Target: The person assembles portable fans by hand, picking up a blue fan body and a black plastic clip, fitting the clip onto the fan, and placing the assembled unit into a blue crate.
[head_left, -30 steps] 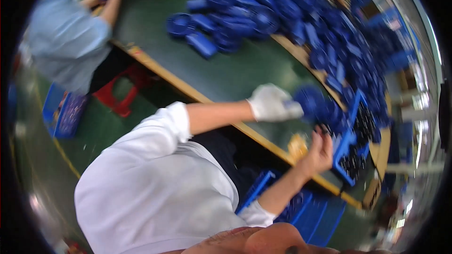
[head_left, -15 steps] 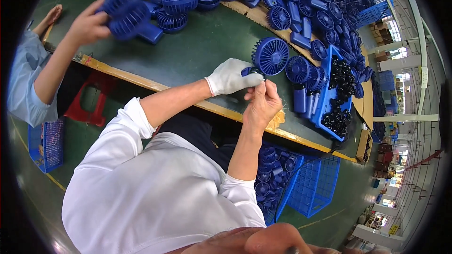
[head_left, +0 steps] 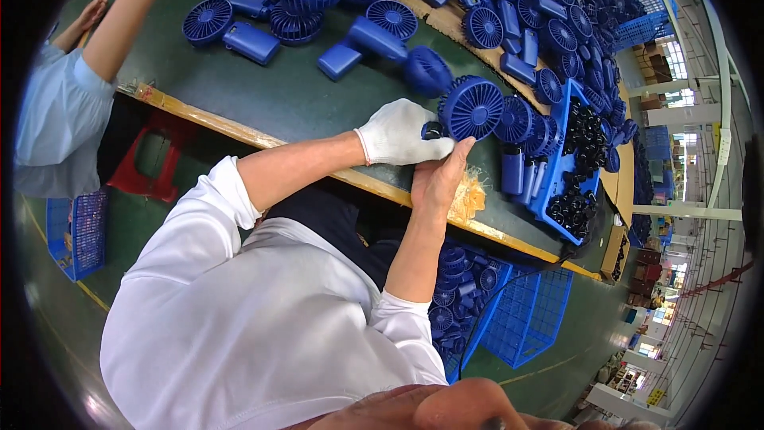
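Observation:
My left hand [head_left: 398, 134], in a white knitted glove, is closed round the handle of a dark blue handheld fan [head_left: 471, 108]. Its round grille head points up and to the right, and a black piece shows by the glove's thumb. My bare right hand [head_left: 438, 179] is pressed to the fan's lower side, fingers together and partly hidden. Just beyond lies a motion-blurred blue fan [head_left: 427, 72] beside more loose fans. Right of my hands stand several fans [head_left: 516, 119] with their handles down.
A blue tray [head_left: 567, 95] of small black parts sits at the right, before a large heap of fans [head_left: 509, 20]. Another person's arm [head_left: 131, 20] reaches over the table at the left. Below the yellow-taped table edge [head_left: 382, 185] are blue crates [head_left: 525, 318] and a red stool [head_left: 147, 171].
The other person has put down fans on the table and drawn the arm upward. My right hand has gone from a pinch to lying flatter against the fan, which has turned slightly.

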`<action>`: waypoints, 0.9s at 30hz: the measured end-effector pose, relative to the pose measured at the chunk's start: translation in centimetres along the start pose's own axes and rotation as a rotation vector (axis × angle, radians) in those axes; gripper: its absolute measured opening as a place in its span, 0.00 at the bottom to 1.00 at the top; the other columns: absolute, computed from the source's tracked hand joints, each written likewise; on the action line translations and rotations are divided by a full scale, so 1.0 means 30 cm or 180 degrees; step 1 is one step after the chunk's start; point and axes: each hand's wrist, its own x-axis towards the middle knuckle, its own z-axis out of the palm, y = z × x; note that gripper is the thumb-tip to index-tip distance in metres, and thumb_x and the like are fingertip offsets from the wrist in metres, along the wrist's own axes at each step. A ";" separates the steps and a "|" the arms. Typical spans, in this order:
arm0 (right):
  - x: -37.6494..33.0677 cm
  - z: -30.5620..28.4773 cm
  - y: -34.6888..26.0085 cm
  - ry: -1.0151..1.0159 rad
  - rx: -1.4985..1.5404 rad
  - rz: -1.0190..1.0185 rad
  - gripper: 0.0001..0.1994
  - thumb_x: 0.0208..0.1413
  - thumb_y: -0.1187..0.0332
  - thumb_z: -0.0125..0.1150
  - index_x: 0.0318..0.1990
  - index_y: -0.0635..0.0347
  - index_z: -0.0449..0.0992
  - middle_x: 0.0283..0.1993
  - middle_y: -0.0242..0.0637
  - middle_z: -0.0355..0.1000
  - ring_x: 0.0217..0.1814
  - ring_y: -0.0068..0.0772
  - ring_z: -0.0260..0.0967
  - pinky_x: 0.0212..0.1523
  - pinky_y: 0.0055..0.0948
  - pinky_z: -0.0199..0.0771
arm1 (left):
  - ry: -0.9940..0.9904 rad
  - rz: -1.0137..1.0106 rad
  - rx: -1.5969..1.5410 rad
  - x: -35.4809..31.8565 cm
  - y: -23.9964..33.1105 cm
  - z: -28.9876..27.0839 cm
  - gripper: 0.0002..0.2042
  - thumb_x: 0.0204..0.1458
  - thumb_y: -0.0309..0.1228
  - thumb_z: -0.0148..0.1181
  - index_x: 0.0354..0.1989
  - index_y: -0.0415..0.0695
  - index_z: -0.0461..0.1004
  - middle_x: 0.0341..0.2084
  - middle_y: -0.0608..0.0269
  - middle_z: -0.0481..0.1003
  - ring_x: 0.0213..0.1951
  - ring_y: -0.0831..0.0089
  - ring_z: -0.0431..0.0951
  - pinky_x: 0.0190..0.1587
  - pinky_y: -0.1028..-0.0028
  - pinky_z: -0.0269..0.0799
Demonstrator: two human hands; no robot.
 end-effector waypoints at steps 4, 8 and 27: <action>0.042 -0.060 0.005 -0.0434 -0.0651 -0.0078 0.19 0.63 0.48 0.52 0.38 0.57 0.72 0.29 0.29 0.72 0.25 0.21 0.68 0.18 0.21 0.61 | -0.0185 0.0512 -0.1295 0.005 -0.039 0.042 0.25 0.64 0.46 0.37 0.29 0.37 0.72 0.17 0.54 0.74 0.24 0.62 0.75 0.29 0.65 0.68; 0.018 -0.009 -0.026 0.0133 -0.1501 -0.0731 0.12 0.54 0.66 0.65 0.35 0.67 0.75 0.25 0.35 0.72 0.16 0.21 0.64 0.09 0.22 0.60 | -0.0732 -0.0591 -0.2014 -0.002 -0.024 0.030 0.28 0.65 0.48 0.30 0.33 0.35 0.71 0.19 0.56 0.73 0.24 0.67 0.75 0.33 0.67 0.70; 0.213 -0.197 -0.326 0.0478 -0.6527 -0.2491 0.17 0.45 0.55 0.70 0.26 0.62 0.80 0.36 0.41 0.72 0.42 0.43 0.72 0.38 0.39 0.75 | 0.0120 0.0187 0.2460 0.246 -0.085 -0.090 0.26 0.51 0.55 0.56 0.39 0.40 0.76 0.36 0.52 0.76 0.42 0.54 0.78 0.46 0.60 0.73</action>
